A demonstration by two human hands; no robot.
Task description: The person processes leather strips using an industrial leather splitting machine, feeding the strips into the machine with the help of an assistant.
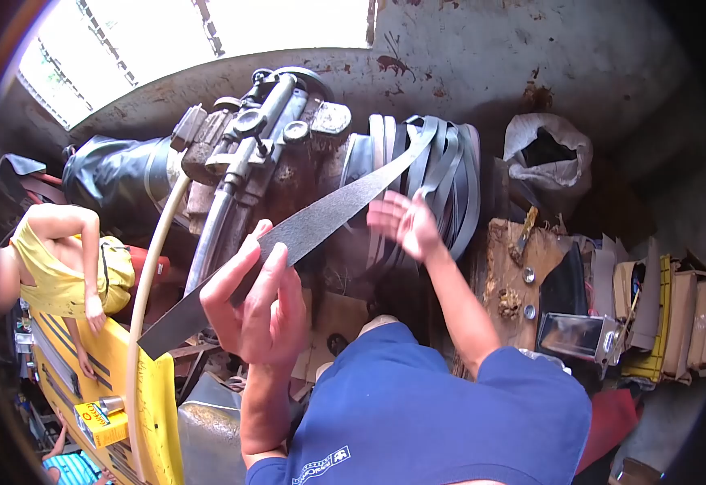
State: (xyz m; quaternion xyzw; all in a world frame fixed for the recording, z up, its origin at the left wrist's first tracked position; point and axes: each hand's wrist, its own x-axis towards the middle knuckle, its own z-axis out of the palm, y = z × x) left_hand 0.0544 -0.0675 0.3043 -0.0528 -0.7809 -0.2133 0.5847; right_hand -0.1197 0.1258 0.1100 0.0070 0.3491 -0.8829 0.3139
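Note:
A long dark grey strip (329,220) runs slantwise from the lower left up to a bundle of similar looped strips (450,174) draped over a cylindrical part. My left hand (257,303) pinches the strip between fingers and thumb near its lower end, which hangs free past the hand. Just below the strip, in front of the looped bundle, is my right hand (405,225), its fingers apart and nothing in it. Left of the bundle stands a metal machine (256,137) with round knobs and a long shaft.
At the left, a person in yellow (58,250) leans by a yellow table (159,396) with a yellow box (101,423); another person (74,467) is below. A pale hose (155,267) curves past. A wooden bench (503,275) and white sack (549,149) are at right.

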